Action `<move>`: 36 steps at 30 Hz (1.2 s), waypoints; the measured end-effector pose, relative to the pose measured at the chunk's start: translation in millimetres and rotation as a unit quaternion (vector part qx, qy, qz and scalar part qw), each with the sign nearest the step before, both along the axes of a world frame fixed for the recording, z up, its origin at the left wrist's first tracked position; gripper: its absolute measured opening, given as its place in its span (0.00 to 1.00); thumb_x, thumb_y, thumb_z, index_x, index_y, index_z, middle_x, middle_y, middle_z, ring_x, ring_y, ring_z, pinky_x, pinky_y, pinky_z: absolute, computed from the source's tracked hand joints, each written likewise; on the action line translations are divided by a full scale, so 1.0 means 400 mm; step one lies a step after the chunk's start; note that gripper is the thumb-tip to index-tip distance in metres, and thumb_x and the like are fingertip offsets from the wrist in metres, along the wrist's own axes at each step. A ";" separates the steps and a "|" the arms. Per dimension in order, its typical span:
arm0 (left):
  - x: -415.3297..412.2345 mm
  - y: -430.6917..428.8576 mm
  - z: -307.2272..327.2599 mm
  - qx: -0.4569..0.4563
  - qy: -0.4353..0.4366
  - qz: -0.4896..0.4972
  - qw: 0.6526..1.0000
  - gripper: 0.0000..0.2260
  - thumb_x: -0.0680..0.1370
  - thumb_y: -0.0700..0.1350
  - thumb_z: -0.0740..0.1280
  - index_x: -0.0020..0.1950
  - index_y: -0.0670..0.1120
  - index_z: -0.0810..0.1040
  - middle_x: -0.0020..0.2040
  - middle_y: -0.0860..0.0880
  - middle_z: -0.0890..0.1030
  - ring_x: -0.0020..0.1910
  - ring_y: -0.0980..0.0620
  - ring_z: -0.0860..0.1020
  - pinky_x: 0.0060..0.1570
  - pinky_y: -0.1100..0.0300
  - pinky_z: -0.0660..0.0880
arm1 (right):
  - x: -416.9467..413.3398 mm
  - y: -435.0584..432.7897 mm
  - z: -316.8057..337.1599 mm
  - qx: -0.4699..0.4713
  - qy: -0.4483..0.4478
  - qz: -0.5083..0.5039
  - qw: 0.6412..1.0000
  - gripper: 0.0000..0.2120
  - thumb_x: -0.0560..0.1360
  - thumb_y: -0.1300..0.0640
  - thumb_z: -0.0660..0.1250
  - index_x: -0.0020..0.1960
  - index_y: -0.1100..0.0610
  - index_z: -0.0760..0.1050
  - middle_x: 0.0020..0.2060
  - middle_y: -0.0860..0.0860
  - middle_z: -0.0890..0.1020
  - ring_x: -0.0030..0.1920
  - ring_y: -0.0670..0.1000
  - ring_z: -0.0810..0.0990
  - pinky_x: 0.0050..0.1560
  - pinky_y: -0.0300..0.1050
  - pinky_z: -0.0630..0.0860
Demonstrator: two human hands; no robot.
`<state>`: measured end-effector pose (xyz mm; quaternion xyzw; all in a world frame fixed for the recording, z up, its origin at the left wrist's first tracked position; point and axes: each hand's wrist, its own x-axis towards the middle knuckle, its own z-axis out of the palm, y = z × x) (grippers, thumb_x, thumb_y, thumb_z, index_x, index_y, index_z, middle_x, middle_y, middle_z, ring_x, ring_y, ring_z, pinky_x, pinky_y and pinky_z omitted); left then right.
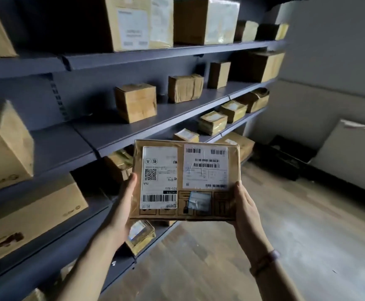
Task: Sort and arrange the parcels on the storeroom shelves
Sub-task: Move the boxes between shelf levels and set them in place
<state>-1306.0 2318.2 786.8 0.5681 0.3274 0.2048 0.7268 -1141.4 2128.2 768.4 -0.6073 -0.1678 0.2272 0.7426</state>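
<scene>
A flat brown cardboard parcel with two white shipping labels sits at the picture's centre, held label-up in front of the dark grey metal shelving. The left hand grips its edge at nine o'clock, thumb lying along the side. The right hand grips the edge at three o'clock, thumb on top, fingers hidden beneath. At eleven o'clock from the parcel, one shelf carries a small cube-shaped cardboard box and a tape-wrapped brown box, apart from each other. At one o'clock, the shelf below holds a row of small taped parcels with white labels. At twelve o'clock, the top shelf holds large labelled cardboard cartons.
</scene>
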 end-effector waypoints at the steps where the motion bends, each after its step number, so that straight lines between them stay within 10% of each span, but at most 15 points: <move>1: 0.066 -0.011 -0.002 0.005 0.001 -0.011 1.000 0.29 0.68 0.75 0.59 0.63 0.64 0.75 0.61 0.56 0.81 0.61 0.51 0.78 0.53 0.52 0.72 | 0.047 -0.023 -0.001 0.002 -0.004 -0.013 1.000 0.16 0.80 0.40 0.55 0.58 0.41 0.79 0.56 0.47 0.84 0.57 0.52 0.83 0.49 0.52 0.82; 6: 0.418 -0.093 -0.017 -0.011 0.011 -0.060 0.998 0.24 0.69 0.73 0.57 0.52 0.61 0.82 0.51 0.53 0.85 0.49 0.52 0.84 0.48 0.53 0.75 | 0.323 -0.143 -0.003 0.001 -0.024 -0.075 0.997 0.18 0.79 0.39 0.55 0.63 0.41 0.76 0.58 0.47 0.83 0.58 0.51 0.82 0.55 0.58 0.81; 24: 1.439 -0.234 -0.040 0.002 -0.007 -0.214 0.977 0.26 0.72 0.70 0.58 0.61 0.56 0.77 0.51 0.50 0.85 0.44 0.52 0.84 0.35 0.59 0.79 | 1.157 -0.360 -0.017 -0.010 -0.054 -0.206 0.977 0.19 0.79 0.38 0.54 0.63 0.42 0.75 0.57 0.48 0.84 0.57 0.53 0.83 0.53 0.59 0.81; 31: 1.896 -0.175 -0.060 -0.032 -0.020 -0.263 0.964 0.24 0.70 0.69 0.63 0.59 0.57 0.79 0.52 0.48 0.85 0.49 0.47 0.84 0.38 0.55 0.80 | 1.566 -0.314 -0.040 -0.013 -0.041 -0.256 0.966 0.17 0.81 0.40 0.54 0.62 0.43 0.77 0.57 0.52 0.84 0.56 0.55 0.83 0.49 0.58 0.83; 36: 2.209 -0.148 -0.051 -0.017 -0.025 -0.281 0.959 0.26 0.70 0.69 0.62 0.63 0.58 0.77 0.59 0.48 0.82 0.60 0.44 0.78 0.58 0.47 0.74 | 1.845 -0.290 -0.028 -0.009 -0.040 -0.295 0.955 0.19 0.80 0.40 0.55 0.64 0.45 0.76 0.57 0.51 0.84 0.58 0.56 0.82 0.50 0.56 0.82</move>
